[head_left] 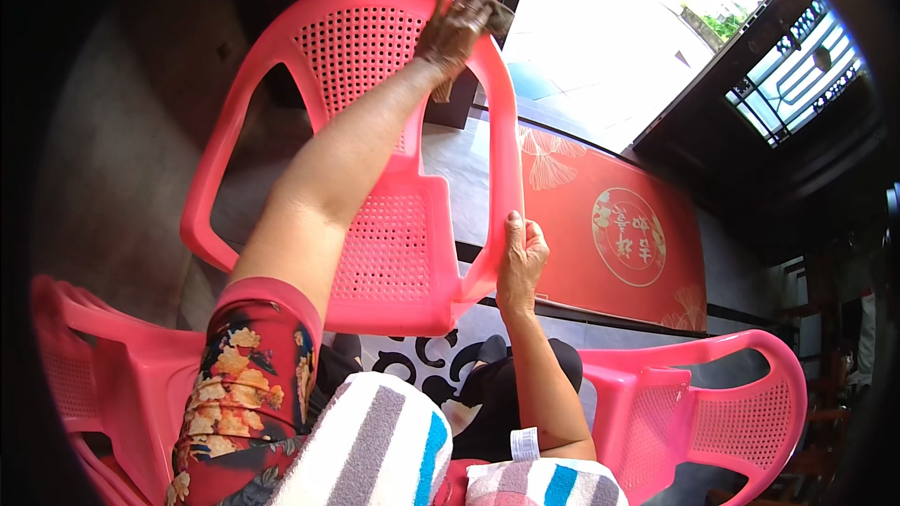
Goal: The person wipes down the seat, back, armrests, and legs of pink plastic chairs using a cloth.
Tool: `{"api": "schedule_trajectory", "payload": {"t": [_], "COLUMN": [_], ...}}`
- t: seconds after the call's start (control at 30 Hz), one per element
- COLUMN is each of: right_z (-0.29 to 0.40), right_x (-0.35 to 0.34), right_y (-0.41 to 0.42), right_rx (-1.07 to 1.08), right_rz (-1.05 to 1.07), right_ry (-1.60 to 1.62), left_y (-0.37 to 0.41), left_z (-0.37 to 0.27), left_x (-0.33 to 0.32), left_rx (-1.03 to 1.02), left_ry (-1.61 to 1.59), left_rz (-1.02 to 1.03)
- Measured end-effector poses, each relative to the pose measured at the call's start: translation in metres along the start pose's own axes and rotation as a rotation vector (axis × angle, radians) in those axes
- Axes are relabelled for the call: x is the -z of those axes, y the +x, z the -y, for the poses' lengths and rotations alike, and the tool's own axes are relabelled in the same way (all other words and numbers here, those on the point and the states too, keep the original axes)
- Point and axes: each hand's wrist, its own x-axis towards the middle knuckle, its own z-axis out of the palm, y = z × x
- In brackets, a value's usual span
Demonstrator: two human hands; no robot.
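Observation:
A pink plastic armchair (383, 309) with a perforated seat and back is in front of me. My left hand (450, 35) reaches across to the upper right of its backrest (365, 49). There it presses a grey-brown piece of material (500, 20), perhaps a cloth, against the rim; most of it is hidden by the fingers. Lower down, my right hand (522, 260) grips the chair's right armrest (503, 225), thumb on top and fingers around the outer side. A striped towel (365, 436) hangs over my front.
More pink chairs (133, 358), apparently stacked, stand at left. Another pink chair (654, 407) is at right. Beyond the armchair, a red doormat (612, 225) lies by a bright doorway (583, 28), with a dark door (745, 105) swung aside. Patterned floor (415, 355) shows between my legs.

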Motion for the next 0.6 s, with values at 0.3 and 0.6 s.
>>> {"api": "schedule_trajectory", "payload": {"t": [0.3,0.6], "right_z": [-0.003,-0.01], "right_x": [0.003,-0.002], "right_y": [0.002,0.012], "right_rx": [0.016,0.117], "right_rz": [-0.017,-0.094], "right_ry": [-0.006,-0.068], "left_y": [-0.104,-0.224], "left_z": [0.256,0.2], "left_x": [0.076,0.215], "left_rx": [0.401,0.721], "left_ry": [0.349,0.409], "left_rz": [0.162,0.53]}}
